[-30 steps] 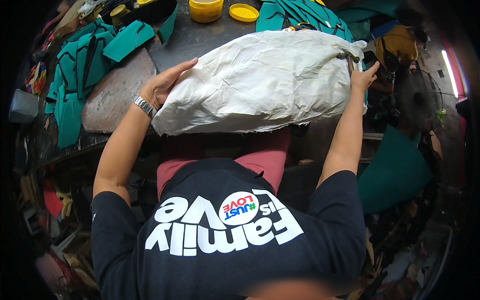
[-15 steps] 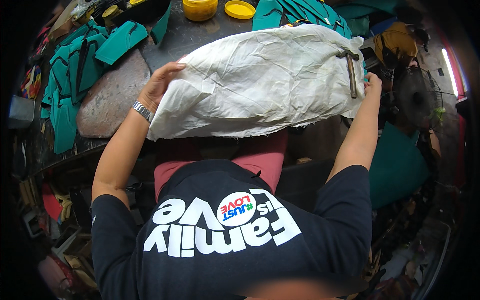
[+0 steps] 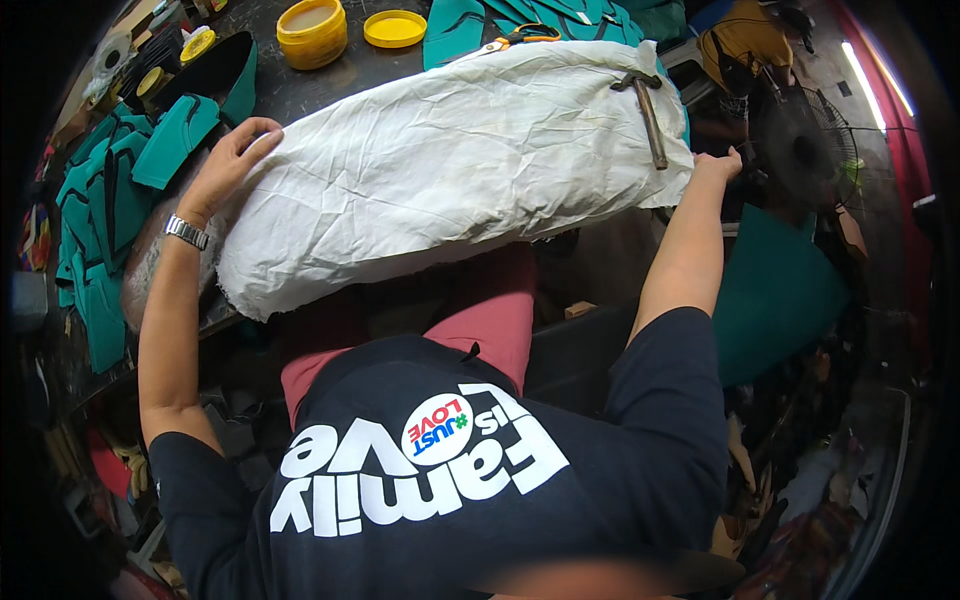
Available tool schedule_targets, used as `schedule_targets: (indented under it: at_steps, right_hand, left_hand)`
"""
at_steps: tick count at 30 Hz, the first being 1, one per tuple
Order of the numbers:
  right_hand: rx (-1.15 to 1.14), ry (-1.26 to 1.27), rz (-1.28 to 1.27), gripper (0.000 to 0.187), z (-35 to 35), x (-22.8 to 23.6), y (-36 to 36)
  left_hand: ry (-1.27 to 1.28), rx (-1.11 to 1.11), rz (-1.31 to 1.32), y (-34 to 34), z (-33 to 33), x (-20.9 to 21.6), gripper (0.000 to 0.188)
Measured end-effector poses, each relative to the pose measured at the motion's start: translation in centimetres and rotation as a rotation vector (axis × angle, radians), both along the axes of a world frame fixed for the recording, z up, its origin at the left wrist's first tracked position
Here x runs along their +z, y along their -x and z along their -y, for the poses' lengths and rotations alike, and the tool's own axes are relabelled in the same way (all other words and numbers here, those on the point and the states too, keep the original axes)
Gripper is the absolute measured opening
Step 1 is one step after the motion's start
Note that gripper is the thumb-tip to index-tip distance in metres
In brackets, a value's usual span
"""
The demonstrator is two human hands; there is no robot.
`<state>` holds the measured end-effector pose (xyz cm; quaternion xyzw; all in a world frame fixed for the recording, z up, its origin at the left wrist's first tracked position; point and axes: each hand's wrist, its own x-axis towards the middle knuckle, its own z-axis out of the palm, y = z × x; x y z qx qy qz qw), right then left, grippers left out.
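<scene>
A large white cloth (image 3: 420, 180), wrinkled and with a frayed lower edge, is stretched in front of me over the table's near edge and above my lap. At its upper left corner, my left hand (image 3: 232, 162) is closed with bent fingers on the edge. My right hand (image 3: 716, 166) is just past the cloth's right edge, its thumb and fingers apart, pointing away; its far side is hidden. A hammer (image 3: 652, 125) with a dark head lies on the cloth's right end.
Teal cut pieces (image 3: 105, 200) are piled at left, more teal pieces (image 3: 455, 30) at the back. A yellow tub (image 3: 312, 38), its yellow lid (image 3: 395, 29) and orange-handled scissors (image 3: 525, 36) are beyond the cloth. A stone slab (image 3: 150, 262) is partly covered at left. A fan (image 3: 805, 145) stands at right.
My left hand has moved left and slightly down, drawing the cloth out flatter. My right hand has shifted slightly left and its fingers have come off the cloth's edge. The view has turned somewhat.
</scene>
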<state>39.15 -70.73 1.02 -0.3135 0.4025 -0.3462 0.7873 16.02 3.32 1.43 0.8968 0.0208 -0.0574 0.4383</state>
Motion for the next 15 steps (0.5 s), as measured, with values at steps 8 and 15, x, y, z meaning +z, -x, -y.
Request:
schedule_targets:
  at_steps: [8,15]
  right_hand:
    - [0.038,0.154,0.157,0.067,1.2,-1.1,1.3]
    - [-0.083,0.188,-0.058,0.085,4.3,-2.3,2.3]
  left_hand:
    - [-0.317,0.16,0.092,-0.6,-1.1,-0.2,0.036]
    - [-0.522,0.24,0.252,-0.3,0.1,-0.7,0.046]
